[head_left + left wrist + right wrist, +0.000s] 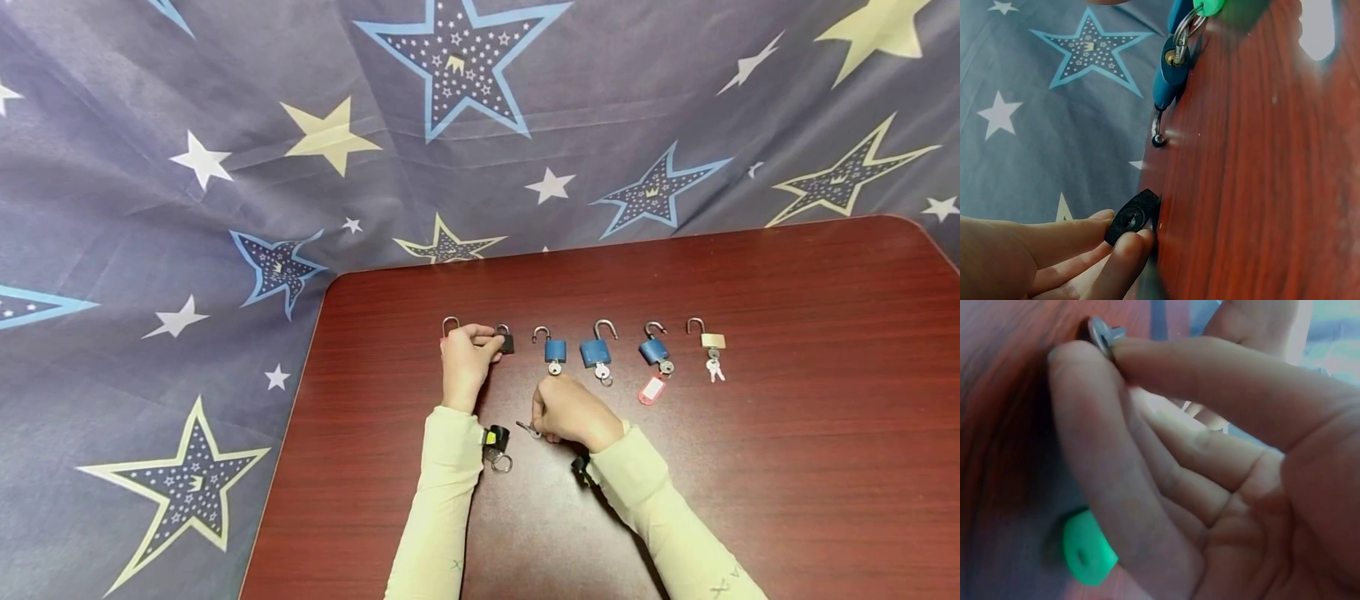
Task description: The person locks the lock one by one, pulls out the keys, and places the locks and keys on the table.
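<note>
From far away I see a desk that looks like smooth, shiny wood. Past its far edge is dull, wrinkly cloth. The key is shiny metal, the black padlock looks dull, and the green tag looks like smooth plastic.

Six padlocks, three of them blue, one red tag, one green tag, keys too small to count
</note>
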`<state>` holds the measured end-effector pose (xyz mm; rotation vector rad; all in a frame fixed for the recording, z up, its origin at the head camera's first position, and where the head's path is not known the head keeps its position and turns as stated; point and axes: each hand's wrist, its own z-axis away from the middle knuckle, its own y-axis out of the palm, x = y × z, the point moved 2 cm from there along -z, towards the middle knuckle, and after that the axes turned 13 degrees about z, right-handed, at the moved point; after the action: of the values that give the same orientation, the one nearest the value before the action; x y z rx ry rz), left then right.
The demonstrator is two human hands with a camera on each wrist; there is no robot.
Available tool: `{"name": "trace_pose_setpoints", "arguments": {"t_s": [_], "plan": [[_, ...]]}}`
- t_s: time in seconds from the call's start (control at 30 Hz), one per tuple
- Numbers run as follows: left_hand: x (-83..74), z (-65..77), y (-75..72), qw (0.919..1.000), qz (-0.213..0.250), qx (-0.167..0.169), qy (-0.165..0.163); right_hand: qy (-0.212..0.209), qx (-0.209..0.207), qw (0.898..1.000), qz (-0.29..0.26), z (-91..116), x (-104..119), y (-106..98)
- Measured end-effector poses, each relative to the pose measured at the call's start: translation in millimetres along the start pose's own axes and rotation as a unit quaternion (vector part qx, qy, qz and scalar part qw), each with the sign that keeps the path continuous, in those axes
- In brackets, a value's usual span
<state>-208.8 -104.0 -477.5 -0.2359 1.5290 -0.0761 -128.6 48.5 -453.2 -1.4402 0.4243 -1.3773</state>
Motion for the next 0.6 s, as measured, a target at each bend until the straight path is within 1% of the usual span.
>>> {"name": "trace_pose_setpoints", "arguments": {"t_s": [0.27, 0.5, 0.6], "plan": [[-2.3, 1.0, 1.2, 0.9997, -0.026, -0.004, 0.001, 0.011, -0.002, 1.000, 0.009, -1.3, -2.0, 3.0], [-4.1, 2.5, 0.7, 0.9965, -0.082, -0.012, 0.008, 0.006, -0.001, 1.000, 0.017, -1.8, -2.8, 3.7], [-4.6, 2.9, 0.7, 0.9956, -0.092, -0.015, 0.010, 0.008, 0.000, 1.000, 0.019, -2.0, -3.0, 3.6]]}}
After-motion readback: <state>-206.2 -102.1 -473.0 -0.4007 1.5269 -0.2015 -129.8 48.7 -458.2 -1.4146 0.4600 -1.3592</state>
